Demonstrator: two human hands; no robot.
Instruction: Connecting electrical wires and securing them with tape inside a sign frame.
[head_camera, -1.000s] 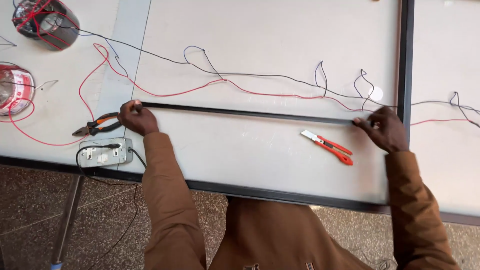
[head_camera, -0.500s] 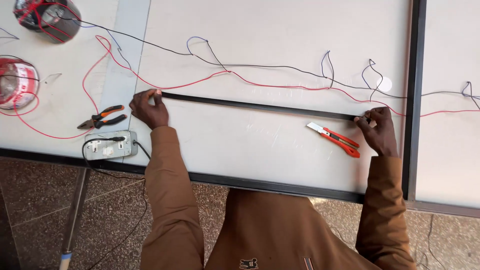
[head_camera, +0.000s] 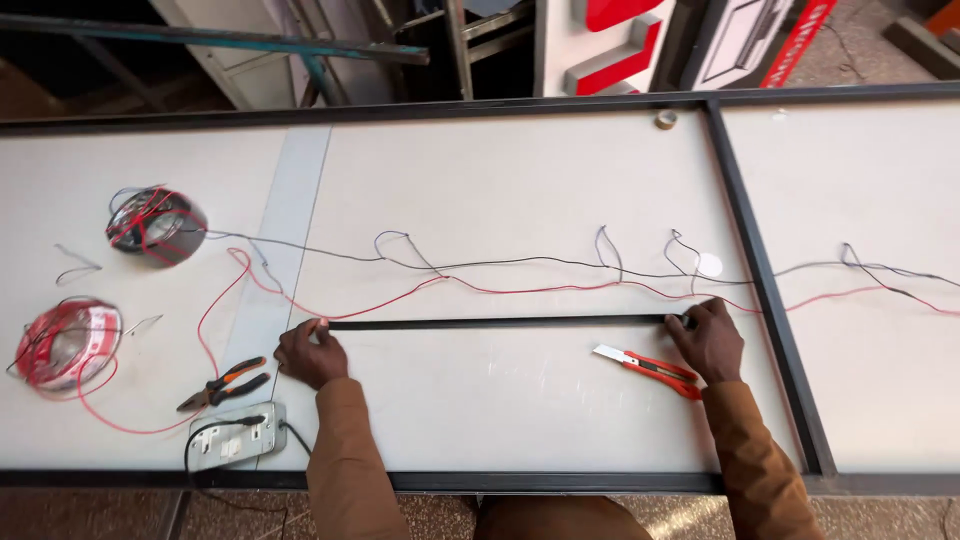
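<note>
Near edge, about 7 o'clock: a grey socket box with a black lead sits by the table's dark frame, and pliers with orange handles lie just above it.

Left hand at roughly 8 o'clock, fingers closed together on the left end of a long thin black strip. Right hand at roughly 4 o'clock, fingers curled and pressing the strip's right end; whether it pinches or only pins the end cannot be told. The strip lies flat on the white panel, running straight between the two hands across the middle.

A red utility knife rests just beside the right hand, at its wrist side. Risk: the blade end points away from the sleeve, but whether the blade is out cannot be told; a sideways shift of that hand could knock it or catch skin.

Just past the strip, a red wire and a black wire snake left to right, the red one close to the strip near the left hand. Risk: a loop could slide under the strip and keep it from lying flat, or get pinched.

Farther left, at 9 to 10 o'clock: a red wire coil and a darker coil. A tug on either wire could drag them.

Far edge, about 1 o'clock: a small tape roll, well apart from everything.
</note>
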